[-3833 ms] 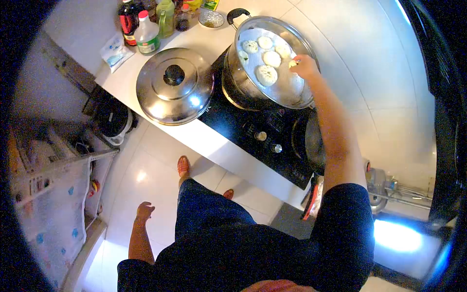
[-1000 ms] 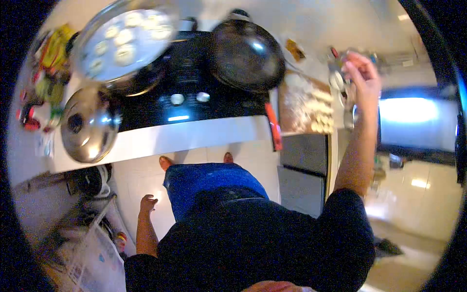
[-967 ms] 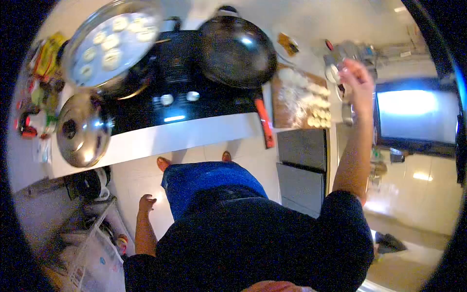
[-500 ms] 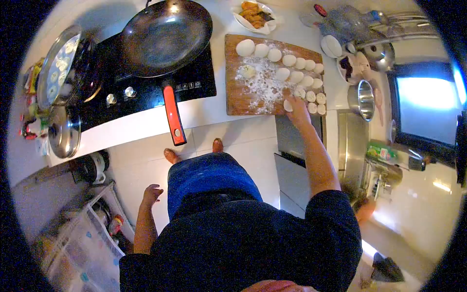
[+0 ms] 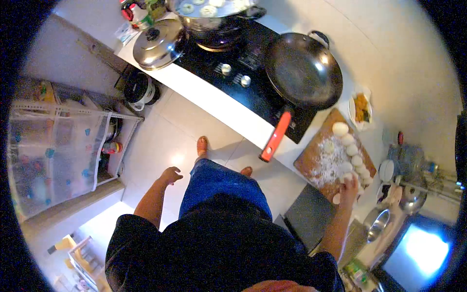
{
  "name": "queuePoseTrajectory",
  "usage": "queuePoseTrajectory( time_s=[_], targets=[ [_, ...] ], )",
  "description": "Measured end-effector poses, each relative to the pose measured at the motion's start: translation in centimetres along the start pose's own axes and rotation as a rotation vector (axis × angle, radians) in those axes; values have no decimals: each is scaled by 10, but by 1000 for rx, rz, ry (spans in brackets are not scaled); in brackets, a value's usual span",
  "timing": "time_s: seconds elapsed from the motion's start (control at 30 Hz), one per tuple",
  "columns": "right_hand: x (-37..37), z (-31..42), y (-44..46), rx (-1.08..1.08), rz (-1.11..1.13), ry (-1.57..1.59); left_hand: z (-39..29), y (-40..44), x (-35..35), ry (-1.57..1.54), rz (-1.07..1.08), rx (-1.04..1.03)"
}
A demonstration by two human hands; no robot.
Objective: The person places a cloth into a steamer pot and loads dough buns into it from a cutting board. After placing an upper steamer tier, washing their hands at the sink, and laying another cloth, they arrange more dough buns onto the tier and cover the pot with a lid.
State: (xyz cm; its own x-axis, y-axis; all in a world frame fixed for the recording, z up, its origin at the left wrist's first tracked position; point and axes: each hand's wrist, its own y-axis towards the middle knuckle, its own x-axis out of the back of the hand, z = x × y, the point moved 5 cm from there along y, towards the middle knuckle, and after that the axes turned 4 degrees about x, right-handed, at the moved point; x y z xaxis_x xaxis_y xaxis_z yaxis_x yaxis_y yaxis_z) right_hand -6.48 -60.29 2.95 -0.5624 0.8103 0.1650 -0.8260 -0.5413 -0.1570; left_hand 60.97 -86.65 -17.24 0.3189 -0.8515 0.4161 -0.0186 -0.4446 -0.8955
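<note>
1. The right hand (image 5: 349,187) is over the wooden board (image 5: 304,165), by its front right corner. Its fingertips reach in among the dough balls (image 5: 356,160). The fingers are blurry and small, so I cannot tell if they are pinching a ball or just touching one.

2. The left hand (image 5: 170,176) hangs down at the person's side, over the floor (image 5: 182,131). Its fingers are a bit bent and apart.

3. The dough balls sit mostly along the board's back edge and toward its right edge. They are round, pale and close together. A bigger ball (image 5: 340,129) sits near the back left corner.

4. White powder (image 5: 325,168) is spread over the middle of the board. A small lump of dough (image 5: 330,147) sits in it.

5. A white plate (image 5: 362,127) with orange food (image 5: 361,108) is on the counter (image 5: 219,108), just behind the board's back edge.

6. A black pan (image 5: 305,70) sits at the right end of the black stove (image 5: 260,104). Its red handle (image 5: 277,136) pokes out past the counter's front edge.

7. A big silver pot (image 5: 206,24) is at the stove's left end, with white buns (image 5: 209,10) in its top. A shiny lid (image 5: 159,45) lies next to it, by the counter's front edge.
</note>
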Motion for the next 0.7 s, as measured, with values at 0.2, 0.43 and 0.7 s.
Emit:
queuePoseTrajectory(
  time_s=[0.2,0.43,0.7],
  targets=[
    [-239,253,49,363,228,-69,79,118,10,-172,156,-158],
    [-596,375,90,520,646,-446,90,129,162,-303,141,20],
    [-722,275,170,563,918,-1279,144,190,238,-467,162,-24]
  ],
)
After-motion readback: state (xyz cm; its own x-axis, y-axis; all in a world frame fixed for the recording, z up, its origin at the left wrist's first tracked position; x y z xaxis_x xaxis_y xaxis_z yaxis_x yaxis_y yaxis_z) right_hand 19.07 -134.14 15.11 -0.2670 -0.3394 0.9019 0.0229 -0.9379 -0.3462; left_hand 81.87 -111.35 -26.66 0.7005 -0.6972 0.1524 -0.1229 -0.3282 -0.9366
